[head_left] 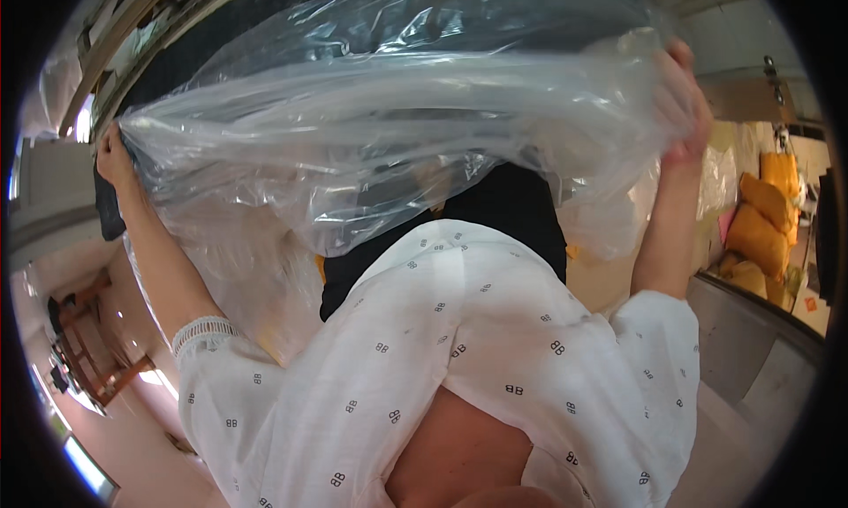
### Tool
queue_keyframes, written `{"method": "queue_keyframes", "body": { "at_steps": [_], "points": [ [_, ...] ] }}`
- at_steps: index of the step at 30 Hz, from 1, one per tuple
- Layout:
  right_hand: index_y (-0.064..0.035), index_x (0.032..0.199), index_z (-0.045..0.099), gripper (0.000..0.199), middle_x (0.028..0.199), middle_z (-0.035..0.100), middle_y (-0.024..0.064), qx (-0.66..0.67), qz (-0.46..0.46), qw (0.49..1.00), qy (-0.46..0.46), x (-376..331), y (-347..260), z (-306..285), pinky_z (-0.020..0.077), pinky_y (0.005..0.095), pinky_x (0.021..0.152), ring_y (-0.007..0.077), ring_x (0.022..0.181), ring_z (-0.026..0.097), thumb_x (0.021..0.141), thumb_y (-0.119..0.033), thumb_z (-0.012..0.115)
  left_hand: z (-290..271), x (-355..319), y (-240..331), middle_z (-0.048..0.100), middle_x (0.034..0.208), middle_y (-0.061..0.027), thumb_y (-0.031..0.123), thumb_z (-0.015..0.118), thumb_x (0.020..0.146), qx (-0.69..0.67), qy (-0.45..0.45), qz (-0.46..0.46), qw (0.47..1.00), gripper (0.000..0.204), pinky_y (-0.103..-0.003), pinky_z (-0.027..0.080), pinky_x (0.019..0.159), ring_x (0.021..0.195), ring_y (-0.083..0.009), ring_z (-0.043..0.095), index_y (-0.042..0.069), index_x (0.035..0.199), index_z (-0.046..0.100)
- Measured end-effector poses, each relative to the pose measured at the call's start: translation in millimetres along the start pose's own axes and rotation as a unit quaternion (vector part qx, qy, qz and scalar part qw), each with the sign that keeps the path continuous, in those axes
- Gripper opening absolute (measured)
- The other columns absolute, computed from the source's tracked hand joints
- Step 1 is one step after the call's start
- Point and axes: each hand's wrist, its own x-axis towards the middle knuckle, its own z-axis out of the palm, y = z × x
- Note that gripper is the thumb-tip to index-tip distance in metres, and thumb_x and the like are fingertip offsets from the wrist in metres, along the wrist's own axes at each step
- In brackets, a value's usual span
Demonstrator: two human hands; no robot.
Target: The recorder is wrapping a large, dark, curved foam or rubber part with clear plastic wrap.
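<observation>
Head view: Clear plastic sheeting (380, 93) spans both hands before black trousers (521, 203), left hand (112, 157) pinching one corner, right hand (685, 102) (motion-blurred) clutching the other end. An uneven tug could free the slick film; the nearby wooden beam (110, 50) could snag it.

A loose white short-sleeved top (495, 331), scattered with small dark paired motifs, has an open V-shaped neckline (444, 386) at the near side. Openwork trim (205, 329) edges the left sleeve (221, 375). Farther off shows a black lower garment (521, 203). The left hand (113, 157) and right hand (685, 106) are gloveless.
</observation>
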Motion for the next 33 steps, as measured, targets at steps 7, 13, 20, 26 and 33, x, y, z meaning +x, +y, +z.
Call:
{"method": "queue_keyframes", "body": {
  "at_steps": [7,13,20,26,33],
  "points": [
    [-0.0081,0.095,0.060,0.013,0.087,0.055,0.0024,-0.925,-0.226,0.281,0.123,20,24,-67,0.0412,0.0252,0.067,0.0118,0.080,0.052,0.083,-0.009,0.055,1,2,5,0.066,0.087,-0.0124,0.045,0.063,0.074,0.087,-0.048,-0.012,0.995,0.045,-0.031,0.045,0.075,0.082,-0.0223,0.062,0.003,0.090,0.068],
    [-0.0096,0.091,0.057,0.019,0.083,0.055,0.0061,-0.706,-0.027,0.703,0.079,-20,117,19,0.0423,0.0285,0.065,0.0171,0.072,0.053,0.075,-0.014,0.066,-5,16,-1,0.067,0.084,-0.0113,0.043,0.065,0.072,0.099,-0.004,-0.017,0.995,0.043,-0.029,0.045,0.073,0.079,-0.0204,0.062,0.003,0.088,0.068],
    [-0.0055,0.087,0.056,0.014,0.072,0.057,0.0110,-0.854,-0.073,0.495,0.141,-44,154,-78,0.0437,0.0363,0.065,0.0304,0.068,0.054,0.076,-0.013,0.057,-10,14,-8,0.066,0.084,-0.0102,0.044,0.063,0.075,0.098,-0.019,0.007,0.995,0.043,-0.031,0.045,0.073,0.079,-0.0210,0.062,0.003,0.088,0.068],
    [-0.0027,0.080,0.057,0.012,0.074,0.058,0.0118,-0.758,-0.096,0.600,0.236,-50,46,-8,0.0438,0.0293,0.061,0.0258,0.068,0.057,0.075,-0.001,0.047,-19,-2,-25,0.065,0.085,-0.0102,0.043,0.059,0.078,0.086,0.007,-0.028,0.996,0.041,-0.031,0.043,0.075,0.079,-0.0220,0.059,0.005,0.092,0.067],
    [-0.0014,0.083,0.057,0.014,0.071,0.057,0.0025,-0.721,-0.254,0.573,0.296,32,-45,-53,0.0428,0.0240,0.060,0.0106,0.066,0.053,0.079,-0.006,0.044,-26,8,-30,0.065,0.088,-0.0120,0.044,0.058,0.079,0.103,0.022,-0.034,0.994,0.043,-0.032,0.043,0.076,0.082,-0.0248,0.059,0.003,0.092,0.066]
  ]
}}
